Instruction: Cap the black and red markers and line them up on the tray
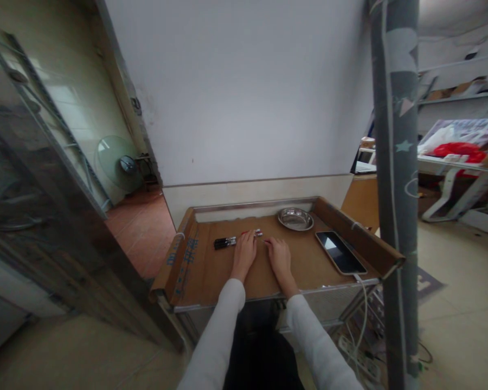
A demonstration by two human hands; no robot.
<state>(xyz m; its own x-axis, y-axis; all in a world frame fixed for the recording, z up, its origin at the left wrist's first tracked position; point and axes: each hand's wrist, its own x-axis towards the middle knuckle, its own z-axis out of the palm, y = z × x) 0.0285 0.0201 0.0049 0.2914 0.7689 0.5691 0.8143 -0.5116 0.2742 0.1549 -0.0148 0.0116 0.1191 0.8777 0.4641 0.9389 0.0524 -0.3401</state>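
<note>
On the cardboard-lined table top, my left hand (245, 249) lies with its fingers curled together, partly covering the black-and-clear pens (224, 242) or a thing beside them. A small red-and-white piece (258, 232) pokes out just past its fingertips; what those fingers grip is hidden. Close by on the right, my right hand (278, 255) pinches thumb and forefinger together, with a tiny thin tip showing at them, too small to name. The hands are a short gap apart.
A round metal dish (295, 219) sits at the back right. Nearer me on that side lies a phone (340, 253) with a white cable (365, 309) hanging over the front edge. Raised cardboard sides (358, 238) border the table, and a wrapped pole (398, 195) stands beside it.
</note>
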